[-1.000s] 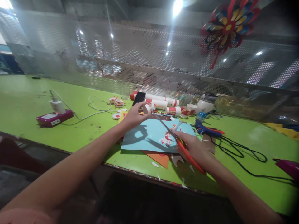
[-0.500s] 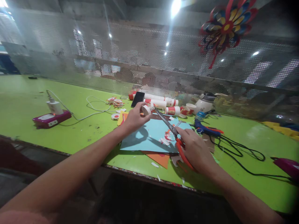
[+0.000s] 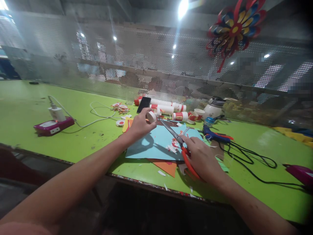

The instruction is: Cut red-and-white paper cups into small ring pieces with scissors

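My left hand [image 3: 140, 125] pinches a short white piece of paper cup [image 3: 152, 117] between thumb and fingers, above the blue paper [image 3: 141, 150]. In my right hand [image 3: 201, 155] is a pair of orange-handled scissors [image 3: 173, 131], the fingers wrapped round the handles. The blades point up and left, their tips close to the cup piece. Whether they touch it I cannot tell. Red and white paper scraps [image 3: 173, 147] lie on the blue sheet under the blades.
Behind my hands are paper cups [image 3: 179, 116], stacked cups [image 3: 162, 108], a phone [image 3: 144, 104] and a kettle [image 3: 213, 108]. A blue glue gun [image 3: 216, 135] with a black cord lies right. Left, a purple power strip [image 3: 54, 126] holds a white charger. Orange paper [image 3: 165, 167] sticks out in front.
The scissors and my right hand have shifted slightly left. The cup piece in my left hand has moved a little left and down.
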`<state>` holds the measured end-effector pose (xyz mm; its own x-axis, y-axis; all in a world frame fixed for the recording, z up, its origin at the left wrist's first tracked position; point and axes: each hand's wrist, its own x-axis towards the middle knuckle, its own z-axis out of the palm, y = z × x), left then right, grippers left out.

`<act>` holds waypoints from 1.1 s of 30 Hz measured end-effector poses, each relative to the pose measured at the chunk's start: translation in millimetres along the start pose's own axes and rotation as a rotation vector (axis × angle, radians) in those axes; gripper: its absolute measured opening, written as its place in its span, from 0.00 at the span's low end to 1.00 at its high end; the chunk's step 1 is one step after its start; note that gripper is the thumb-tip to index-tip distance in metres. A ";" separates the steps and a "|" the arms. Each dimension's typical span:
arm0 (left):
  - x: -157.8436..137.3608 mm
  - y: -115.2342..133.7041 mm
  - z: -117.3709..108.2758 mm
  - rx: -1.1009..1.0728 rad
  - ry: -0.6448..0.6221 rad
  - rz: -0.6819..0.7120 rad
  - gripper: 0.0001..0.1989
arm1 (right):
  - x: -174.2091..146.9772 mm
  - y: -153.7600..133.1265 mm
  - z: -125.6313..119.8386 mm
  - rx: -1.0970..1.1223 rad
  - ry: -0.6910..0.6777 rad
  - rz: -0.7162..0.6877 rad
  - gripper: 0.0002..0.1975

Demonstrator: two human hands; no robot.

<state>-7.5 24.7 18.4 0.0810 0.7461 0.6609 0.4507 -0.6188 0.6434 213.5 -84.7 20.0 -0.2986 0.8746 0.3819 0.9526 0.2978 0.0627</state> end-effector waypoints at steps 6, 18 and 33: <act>-1.8 3.8 -1.6 0.054 -0.021 0.043 0.24 | -1.6 -1.7 2.4 -0.001 -0.011 -0.010 0.21; -2.4 -0.2 -0.5 -0.033 -0.014 0.174 0.23 | -0.8 0.5 0.9 -0.037 0.004 -0.011 0.22; -1.8 -3.4 0.1 -0.095 -0.054 0.209 0.23 | -1.9 6.2 -0.3 -0.032 0.035 -0.055 0.23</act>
<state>-9.1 25.5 15.0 0.2124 0.6097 0.7636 0.3333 -0.7798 0.5300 220.0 -84.6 19.9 -0.3491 0.8433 0.4087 0.9362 0.3325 0.1135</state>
